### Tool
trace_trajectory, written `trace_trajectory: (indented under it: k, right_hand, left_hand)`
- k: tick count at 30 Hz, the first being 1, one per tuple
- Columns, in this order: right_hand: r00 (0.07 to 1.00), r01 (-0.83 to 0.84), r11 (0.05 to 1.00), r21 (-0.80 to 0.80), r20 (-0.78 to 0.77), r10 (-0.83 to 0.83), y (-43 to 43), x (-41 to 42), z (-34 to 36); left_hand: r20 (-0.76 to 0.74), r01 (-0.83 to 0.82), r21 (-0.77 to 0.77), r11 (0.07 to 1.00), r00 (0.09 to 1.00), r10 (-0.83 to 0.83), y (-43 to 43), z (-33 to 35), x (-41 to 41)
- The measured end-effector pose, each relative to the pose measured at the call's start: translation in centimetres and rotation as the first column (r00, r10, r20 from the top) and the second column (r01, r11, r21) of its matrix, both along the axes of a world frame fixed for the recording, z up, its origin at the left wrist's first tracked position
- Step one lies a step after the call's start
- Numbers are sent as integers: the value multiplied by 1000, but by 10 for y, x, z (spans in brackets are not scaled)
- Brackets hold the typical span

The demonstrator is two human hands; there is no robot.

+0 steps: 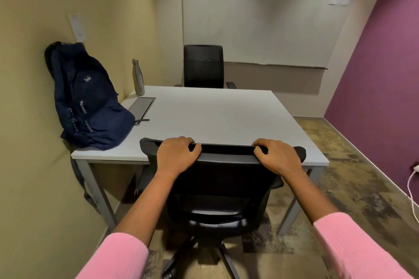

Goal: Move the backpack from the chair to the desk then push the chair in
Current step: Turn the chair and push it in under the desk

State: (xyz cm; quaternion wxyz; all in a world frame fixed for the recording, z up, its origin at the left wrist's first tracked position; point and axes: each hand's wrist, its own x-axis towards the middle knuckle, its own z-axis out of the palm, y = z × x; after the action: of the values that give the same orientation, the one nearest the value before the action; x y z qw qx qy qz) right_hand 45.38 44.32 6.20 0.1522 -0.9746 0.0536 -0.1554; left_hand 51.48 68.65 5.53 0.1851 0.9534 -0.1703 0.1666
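as two hands (178, 156) grip chair (223, 184), one backpack (87, 97)

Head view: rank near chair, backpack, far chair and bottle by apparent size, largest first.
1. near chair, inflated by closeness to the camera
2. backpack
3. far chair, partly hidden behind the desk and farther off, so true size is unsure
4. bottle

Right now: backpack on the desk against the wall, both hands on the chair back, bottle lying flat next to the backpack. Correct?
One error: the bottle stands upright, not flat, as the head view shows. The rest holds: backpack on the desk against the wall, left hand and right hand gripping the chair back.
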Motion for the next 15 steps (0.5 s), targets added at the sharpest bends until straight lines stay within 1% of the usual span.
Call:
trace_trajectory:
  k: [15]
  right_hand:
    - [999,-6,1000,-12,-51,5,-21,65,3]
  left_hand:
    - [-7,-25,12,1000,1000,25,-20,0,60]
